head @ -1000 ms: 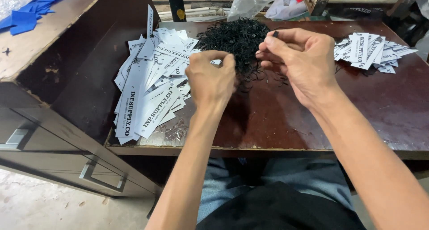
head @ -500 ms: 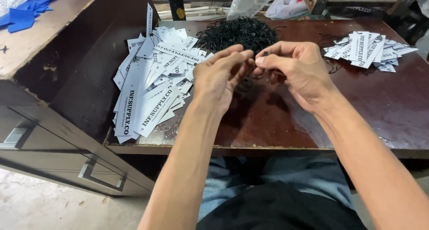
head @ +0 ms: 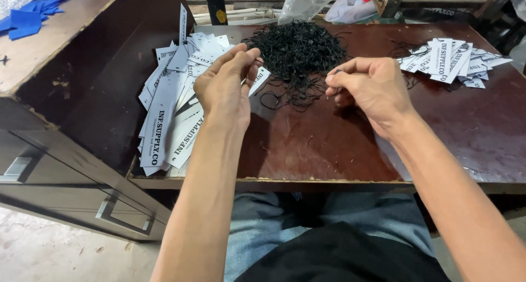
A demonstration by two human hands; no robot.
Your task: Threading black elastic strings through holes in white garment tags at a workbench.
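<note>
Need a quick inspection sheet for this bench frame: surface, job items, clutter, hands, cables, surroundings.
Surface: dark brown table, worn, scuffed front edge.
Job's things: heap of black string loops at centre back; white paper tags piled on the left; smaller tag pile on the right.
Clutter: clear plastic bag behind the heap.
Hands: left hand pinches a tag over the left pile; right hand pinches a thin black string.
Cables: nothing seen.
Surroundings: drawer cabinet at left, blue pieces on top.

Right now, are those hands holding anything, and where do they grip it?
The left hand pinches a white paper tag by its end. The right hand pinches something thin at its fingertips, too small to identify.
</note>
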